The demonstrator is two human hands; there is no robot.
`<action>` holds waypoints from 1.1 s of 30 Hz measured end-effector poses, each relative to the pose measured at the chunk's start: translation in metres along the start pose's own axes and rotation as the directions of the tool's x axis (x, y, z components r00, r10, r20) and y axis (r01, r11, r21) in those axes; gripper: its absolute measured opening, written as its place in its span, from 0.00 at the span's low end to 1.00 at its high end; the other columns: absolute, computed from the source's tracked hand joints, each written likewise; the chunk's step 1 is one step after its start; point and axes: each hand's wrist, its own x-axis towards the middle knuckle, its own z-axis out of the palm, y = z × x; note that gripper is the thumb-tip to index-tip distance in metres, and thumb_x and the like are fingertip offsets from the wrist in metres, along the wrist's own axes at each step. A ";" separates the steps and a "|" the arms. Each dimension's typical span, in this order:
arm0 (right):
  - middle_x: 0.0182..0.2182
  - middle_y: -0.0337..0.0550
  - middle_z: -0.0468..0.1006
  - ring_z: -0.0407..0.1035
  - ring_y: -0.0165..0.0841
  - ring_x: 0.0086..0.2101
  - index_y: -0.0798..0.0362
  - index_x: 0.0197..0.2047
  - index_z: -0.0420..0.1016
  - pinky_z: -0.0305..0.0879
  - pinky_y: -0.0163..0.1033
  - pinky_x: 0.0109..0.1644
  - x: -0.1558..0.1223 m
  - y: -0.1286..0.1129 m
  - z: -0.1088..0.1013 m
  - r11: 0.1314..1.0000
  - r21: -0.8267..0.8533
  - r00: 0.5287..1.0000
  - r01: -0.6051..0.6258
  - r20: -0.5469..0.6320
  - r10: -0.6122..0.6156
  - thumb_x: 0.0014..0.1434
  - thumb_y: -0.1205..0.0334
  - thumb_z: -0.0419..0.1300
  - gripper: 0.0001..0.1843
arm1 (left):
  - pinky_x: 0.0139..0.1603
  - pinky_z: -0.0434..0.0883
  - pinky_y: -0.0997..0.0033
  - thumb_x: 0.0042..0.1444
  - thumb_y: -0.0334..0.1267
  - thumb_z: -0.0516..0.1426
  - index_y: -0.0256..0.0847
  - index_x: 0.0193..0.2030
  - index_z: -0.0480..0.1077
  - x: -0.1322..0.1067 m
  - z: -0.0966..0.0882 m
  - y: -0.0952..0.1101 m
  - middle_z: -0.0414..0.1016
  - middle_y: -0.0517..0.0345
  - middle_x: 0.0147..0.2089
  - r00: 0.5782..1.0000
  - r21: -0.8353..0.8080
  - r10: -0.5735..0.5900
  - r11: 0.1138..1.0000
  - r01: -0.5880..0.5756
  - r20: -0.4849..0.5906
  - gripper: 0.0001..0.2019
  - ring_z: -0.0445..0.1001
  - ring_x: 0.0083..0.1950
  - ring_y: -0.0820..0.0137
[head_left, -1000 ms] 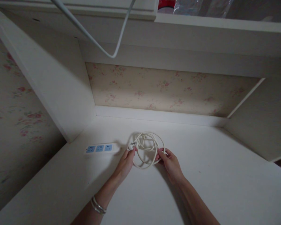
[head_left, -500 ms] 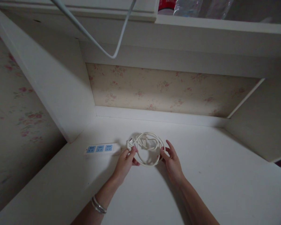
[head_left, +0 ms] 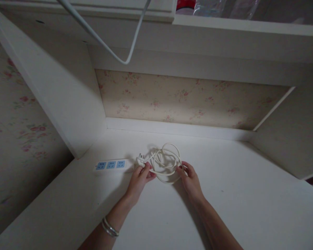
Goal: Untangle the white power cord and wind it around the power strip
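Observation:
A white power cord hangs in loose loops between my two hands, just over the white desk. My left hand is closed on the cord close to its plug, whose metal prongs point up and away. On the other side of the loops, my right hand pinches the cord between thumb and fingers. A white power strip with blue socket faces lies on the desk left of the plug. Where the cord meets the strip is hidden near my left hand.
The white desk runs under my arms. Side panels stand left and right. Overhead is a shelf holding clear plastic items and something red. A thin white cable dangles in front.
The plug has turned, its prongs now upright and further left. My right fingers have closed in on the cord, and the loops have shifted, one rising at the top.

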 end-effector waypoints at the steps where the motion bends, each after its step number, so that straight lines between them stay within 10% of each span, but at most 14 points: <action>1: 0.43 0.43 0.74 0.67 0.37 0.44 0.48 0.40 0.75 0.65 0.40 0.46 0.000 0.001 0.000 0.998 -0.025 0.998 0.063 -0.017 -0.064 0.45 0.53 0.69 0.18 | 0.45 0.76 0.62 0.45 0.56 0.63 0.34 0.31 0.70 0.000 0.000 -0.001 0.74 0.58 0.28 1.000 -0.006 -0.001 1.000 0.001 -0.001 0.23 0.75 0.31 0.72; 7: 0.46 0.46 0.71 0.67 0.38 0.46 0.49 0.32 0.77 0.66 0.42 0.48 -0.001 -0.002 -0.001 0.953 -0.158 0.966 0.258 0.012 -0.260 0.49 0.52 0.66 0.11 | 0.51 0.74 0.60 0.46 0.51 0.65 0.34 0.32 0.70 0.002 -0.001 -0.005 0.76 0.56 0.30 0.999 -0.071 0.002 0.998 0.001 0.038 0.19 0.77 0.35 0.70; 14: 0.37 0.44 0.78 0.69 0.39 0.40 0.49 0.36 0.79 0.64 0.42 0.45 -0.009 -0.007 0.001 0.962 -0.189 0.980 0.196 0.080 -0.184 0.48 0.50 0.67 0.15 | 0.54 0.73 0.58 0.47 0.47 0.66 0.35 0.35 0.70 0.003 -0.001 -0.010 0.77 0.56 0.33 0.996 -0.122 -0.004 0.992 0.015 0.090 0.17 0.78 0.38 0.68; 21: 0.41 0.45 0.80 0.70 0.40 0.43 0.44 0.41 0.81 0.62 0.45 0.52 -0.019 -0.017 0.007 0.926 -0.211 0.896 0.314 0.388 -0.216 0.57 0.52 0.60 0.12 | 0.56 0.70 0.60 0.46 0.49 0.66 0.35 0.37 0.72 0.001 0.004 -0.012 0.78 0.52 0.37 0.990 -0.068 -0.013 0.997 0.023 0.140 0.19 0.77 0.43 0.66; 25: 0.41 0.46 0.77 0.69 0.38 0.42 0.40 0.45 0.80 0.64 0.44 0.48 -0.022 -0.015 0.008 0.887 -0.161 0.783 0.432 0.554 -0.281 0.61 0.55 0.55 0.14 | 0.46 0.72 0.68 0.46 0.51 0.65 0.34 0.36 0.74 0.001 0.005 -0.012 0.78 0.51 0.38 0.988 0.079 0.016 0.996 -0.028 0.153 0.20 0.76 0.41 0.67; 33: 0.50 0.47 0.70 0.69 0.36 0.45 0.41 0.45 0.80 0.65 0.42 0.49 -0.026 -0.012 0.011 0.854 -0.144 0.735 0.500 0.592 -0.330 0.62 0.60 0.53 0.15 | 0.17 0.52 0.77 0.57 0.57 0.52 0.34 0.40 0.72 0.005 -0.001 -0.018 0.67 0.63 0.20 0.968 0.460 0.031 0.876 -0.146 0.250 0.24 0.57 0.17 0.79</action>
